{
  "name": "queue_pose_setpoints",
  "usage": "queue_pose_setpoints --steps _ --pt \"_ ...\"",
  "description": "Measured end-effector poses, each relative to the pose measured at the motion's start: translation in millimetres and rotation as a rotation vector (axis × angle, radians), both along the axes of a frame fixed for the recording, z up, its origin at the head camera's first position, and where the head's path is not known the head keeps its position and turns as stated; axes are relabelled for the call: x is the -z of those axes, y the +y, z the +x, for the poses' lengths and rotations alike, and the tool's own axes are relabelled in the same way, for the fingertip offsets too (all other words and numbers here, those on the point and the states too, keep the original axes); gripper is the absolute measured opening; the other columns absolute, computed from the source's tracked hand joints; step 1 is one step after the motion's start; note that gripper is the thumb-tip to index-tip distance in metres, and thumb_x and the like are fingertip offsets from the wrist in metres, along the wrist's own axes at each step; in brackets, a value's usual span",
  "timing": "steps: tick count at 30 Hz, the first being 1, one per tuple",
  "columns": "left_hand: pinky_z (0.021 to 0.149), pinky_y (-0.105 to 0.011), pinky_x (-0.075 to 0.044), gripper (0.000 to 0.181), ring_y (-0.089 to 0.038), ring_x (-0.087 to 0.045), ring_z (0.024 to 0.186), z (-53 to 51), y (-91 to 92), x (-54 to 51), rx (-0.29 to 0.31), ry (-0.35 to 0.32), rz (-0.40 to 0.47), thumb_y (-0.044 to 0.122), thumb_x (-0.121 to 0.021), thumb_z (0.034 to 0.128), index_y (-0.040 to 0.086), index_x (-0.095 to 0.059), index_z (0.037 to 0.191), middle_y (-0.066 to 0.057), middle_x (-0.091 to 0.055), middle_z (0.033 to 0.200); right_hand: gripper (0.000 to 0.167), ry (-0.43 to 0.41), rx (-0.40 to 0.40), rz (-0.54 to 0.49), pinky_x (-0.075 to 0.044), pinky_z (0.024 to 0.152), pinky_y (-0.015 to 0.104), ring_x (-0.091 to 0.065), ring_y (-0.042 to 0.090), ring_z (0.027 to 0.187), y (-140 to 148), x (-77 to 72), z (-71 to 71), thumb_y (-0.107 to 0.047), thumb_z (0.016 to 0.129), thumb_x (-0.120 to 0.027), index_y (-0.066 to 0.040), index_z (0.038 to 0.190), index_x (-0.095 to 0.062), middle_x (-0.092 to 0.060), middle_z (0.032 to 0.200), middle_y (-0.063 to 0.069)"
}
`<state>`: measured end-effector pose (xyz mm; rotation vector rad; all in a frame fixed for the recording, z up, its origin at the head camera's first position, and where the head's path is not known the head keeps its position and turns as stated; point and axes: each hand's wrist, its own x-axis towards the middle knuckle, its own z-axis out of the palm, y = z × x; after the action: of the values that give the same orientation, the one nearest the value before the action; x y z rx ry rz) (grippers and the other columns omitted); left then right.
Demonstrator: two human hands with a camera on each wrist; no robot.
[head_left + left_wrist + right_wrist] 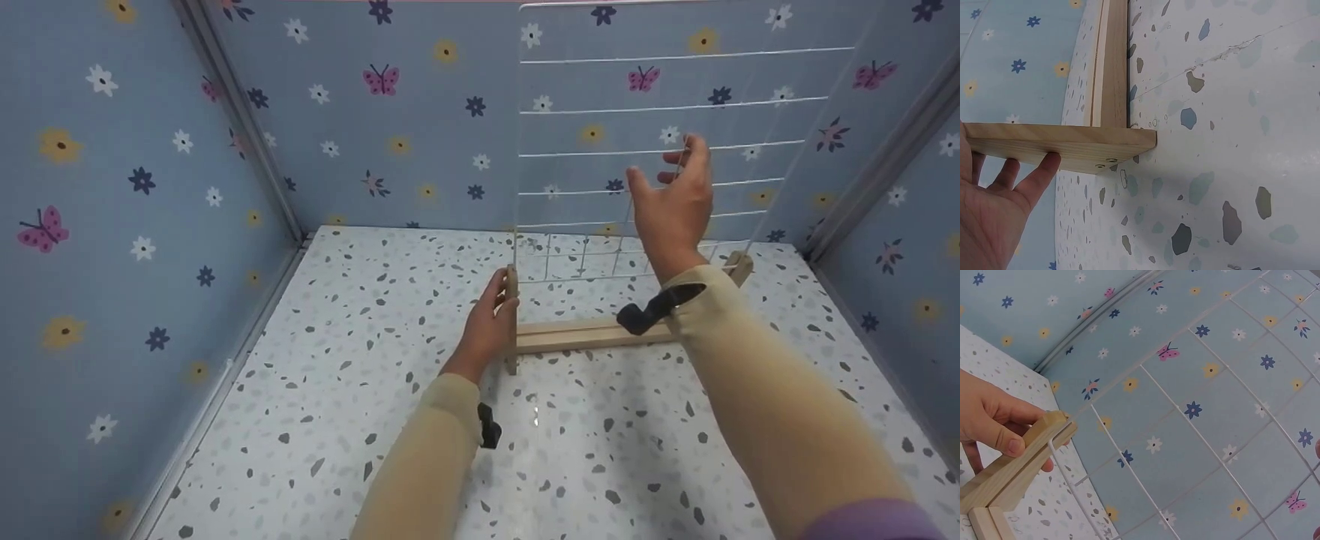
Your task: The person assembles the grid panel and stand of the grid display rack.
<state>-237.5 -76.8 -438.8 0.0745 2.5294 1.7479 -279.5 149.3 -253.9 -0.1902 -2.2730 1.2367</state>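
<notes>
A white wire rack (577, 154) stands tilted in a wooden base, whose crossbar (592, 337) lies on the speckled surface. My left hand (484, 330) grips the upright wooden end piece (1072, 138) at the base's left side. From the other side, the right wrist view shows the left thumb and fingers around this grooved end piece (1033, 455), with the rack's corner at its groove. My right hand (675, 206) is raised at the middle of the rack, thumb spread and fingers loosely bent at the wires; only bits of its fingertips show in the right wrist view.
The speckled white surface (337, 360) is enclosed by blue flowered panels (375, 150) at the back and sides. Grey corner strips (247, 112) join the panels. A second wooden end piece (739, 266) stands at the base's right, partly behind the right forearm.
</notes>
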Motion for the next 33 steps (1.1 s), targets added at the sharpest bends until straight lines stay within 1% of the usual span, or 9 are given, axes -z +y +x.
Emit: queue_pose_setpoints --steps 5,11,16,21,29,33 --pt "0.12 -0.044 -0.032 0.061 -0.018 -0.033 0.149 -0.4 0.4 2.3 -0.004 -0.007 -0.012 0.04 -0.042 0.1093 0.036 -0.014 0.163 0.006 -0.029 0.165 0.076 -0.001 0.005 0.0 -0.051 0.099 0.026 -0.056 0.013 0.123 0.1 3.6 1.0 -0.038 0.094 -0.073 -0.021 0.154 -0.031 -0.052 0.141 0.0" --pt "0.119 -0.042 -0.035 0.06 -0.017 -0.034 0.148 -1.1 0.5 1.9 0.003 -0.002 0.01 0.038 -0.043 0.1096 0.035 -0.015 0.163 0.008 -0.029 0.164 0.075 0.01 0.011 0.003 -0.051 0.098 0.026 -0.057 0.013 0.122 0.3 12.4 3.9 -0.038 0.093 -0.074 -0.019 0.153 -0.032 -0.053 0.139 0.0" --pt "0.118 -0.042 -0.036 0.061 -0.019 -0.034 0.148 -1.7 0.5 2.1 0.008 0.015 0.018 0.038 -0.044 0.1093 0.032 -0.015 0.163 0.006 -0.029 0.165 0.075 0.028 0.003 0.005 -0.051 0.097 0.025 -0.057 0.012 0.12 1.5 20.3 6.4 -0.039 0.093 -0.074 -0.018 0.152 -0.033 -0.053 0.136 0.0" --pt "0.118 -0.042 -0.037 0.061 -0.018 -0.034 0.148 -1.1 -0.7 2.3 0.015 0.019 0.026 0.039 -0.043 0.1092 0.033 -0.015 0.163 0.007 -0.029 0.164 0.074 0.044 0.007 0.001 -0.051 0.095 0.023 -0.057 0.011 0.117 2.0 26.1 8.5 -0.038 0.092 -0.075 -0.017 0.15 -0.034 -0.054 0.133 0.0" --pt "0.119 -0.041 -0.035 0.06 -0.017 -0.033 0.148 -2.4 0.6 2.5 0.001 -0.002 0.015 0.04 -0.042 0.1092 0.036 -0.015 0.163 0.009 -0.029 0.164 0.073 0.059 0.004 0.026 -0.051 0.094 0.023 -0.057 0.012 0.117 0.8 31.0 10.4 -0.037 0.093 -0.074 -0.017 0.151 -0.034 -0.054 0.134 0.001" --pt "0.119 -0.042 -0.035 0.06 -0.018 -0.034 0.148 -3.1 1.2 2.0 -0.005 0.002 0.02 0.039 -0.043 0.1091 0.035 -0.016 0.163 0.008 -0.029 0.164 0.073 0.071 -0.002 0.027 -0.051 0.095 0.023 -0.057 0.013 0.118 0.3 33.9 11.3 -0.038 0.094 -0.073 -0.016 0.151 -0.034 -0.054 0.134 0.001"
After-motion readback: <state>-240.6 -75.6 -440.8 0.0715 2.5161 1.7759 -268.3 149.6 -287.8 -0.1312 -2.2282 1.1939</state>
